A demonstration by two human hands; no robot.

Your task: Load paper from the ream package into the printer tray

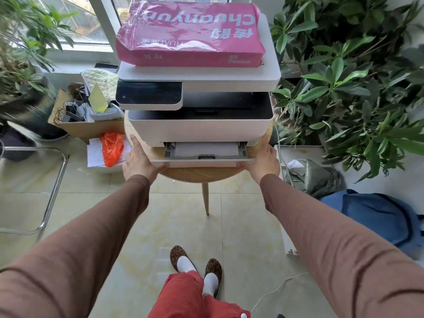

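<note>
plants (358, 83) and box (87, 125) flank printer (199, 125).

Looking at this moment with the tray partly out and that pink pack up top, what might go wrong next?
Two risks, as I judge it. The pink plastic-wrapped paper ream lies loose on the white printer's lid; a sharp tug could shift it. The printer sits on a small round wooden table, so pulling the white paper tray hard with the left hand and right hand might drag the whole stack forward.
</note>
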